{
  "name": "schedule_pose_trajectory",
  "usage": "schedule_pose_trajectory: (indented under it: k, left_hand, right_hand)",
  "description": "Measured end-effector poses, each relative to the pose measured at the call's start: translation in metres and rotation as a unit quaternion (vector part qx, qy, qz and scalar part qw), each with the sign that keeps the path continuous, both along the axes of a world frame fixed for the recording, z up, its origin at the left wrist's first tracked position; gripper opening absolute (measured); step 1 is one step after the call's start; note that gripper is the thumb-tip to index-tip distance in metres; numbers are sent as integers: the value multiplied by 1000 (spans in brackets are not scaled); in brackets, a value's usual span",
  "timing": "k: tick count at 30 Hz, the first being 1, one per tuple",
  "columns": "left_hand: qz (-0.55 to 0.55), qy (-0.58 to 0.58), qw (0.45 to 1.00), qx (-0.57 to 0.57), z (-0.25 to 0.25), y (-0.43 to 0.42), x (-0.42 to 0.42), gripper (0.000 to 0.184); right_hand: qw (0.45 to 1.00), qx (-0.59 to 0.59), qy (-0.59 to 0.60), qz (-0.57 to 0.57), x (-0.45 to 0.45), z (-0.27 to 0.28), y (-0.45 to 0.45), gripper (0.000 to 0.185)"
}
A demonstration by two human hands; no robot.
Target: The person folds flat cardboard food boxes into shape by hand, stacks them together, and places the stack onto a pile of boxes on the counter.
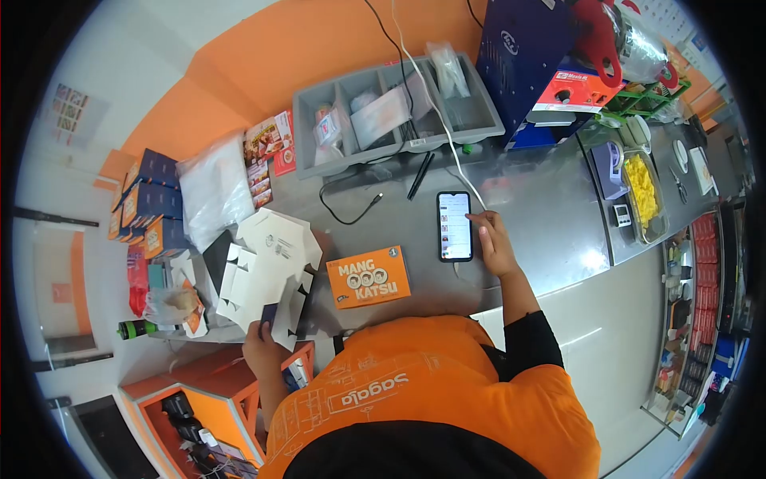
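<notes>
My left hand [260,349] is closed on the lower edge of an unfolded white carton [275,247], beside a dark blue flap. The carton lies tilted at the left of the steel counter, its slots and flaps spread. My right hand [496,246] rests at the right edge of a smartphone [454,227] with a lit screen, one finger stretched onto the glass and nothing held. Between my hands stands a closed orange box [368,277] printed "MANG KATSU". A white cable runs down behind the phone.
A grey divided bin [399,112] with plastic packs stands at the back. Folded blue-orange boxes [155,191] and a plastic bag stack [214,190] are at left. A black cable [351,219] and black pen [420,176] lie behind. A yellow-filled tray [641,191] sits right.
</notes>
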State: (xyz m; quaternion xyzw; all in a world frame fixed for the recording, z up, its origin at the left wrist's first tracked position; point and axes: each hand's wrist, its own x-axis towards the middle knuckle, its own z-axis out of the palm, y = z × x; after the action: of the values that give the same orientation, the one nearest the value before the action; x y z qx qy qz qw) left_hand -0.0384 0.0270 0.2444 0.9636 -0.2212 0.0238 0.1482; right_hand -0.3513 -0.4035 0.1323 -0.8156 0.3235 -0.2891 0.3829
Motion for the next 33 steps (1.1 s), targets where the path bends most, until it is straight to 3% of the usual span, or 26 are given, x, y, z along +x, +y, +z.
schedule_pose_trajectory:
  k: [5,8,11,20,23,26,29,31,33]
  left_hand:
    - [13,-6,997,-71,12,11,14,23]
    - [61,101,987,-111,30,7,15,22]
    - [97,273,927,-239,51,-5,6,23]
    - [57,441,819,-363,64,11,-9,29]
    - [66,492,792,-356,86,11,-21,35]
    - [44,548,760,-346,96,22,-30,39]
    - [20,593,718,-364,110,17,-45,42]
    - [12,631,680,-374,111,15,-50,45]
    - [22,643,672,-366,117,4,-60,46]
  right_hand:
    - [999,40,-15,32,-8,-2,-6,41]
    - [997,53,-12,48,-11,-2,-8,42]
    - [994,77,23,68,-13,-2,-8,51]
    - [997,58,34,37,-6,13,-5,47]
    - [998,52,34,24,-9,12,-3,47]
    - [1000,-19,-6,12,-3,16,-5,32]
    - [989,130,-32,69,36,78,30,31]
    - [961,117,-99,230,66,98,61,39]
    - [896,146,-139,395,97,136,104,43]
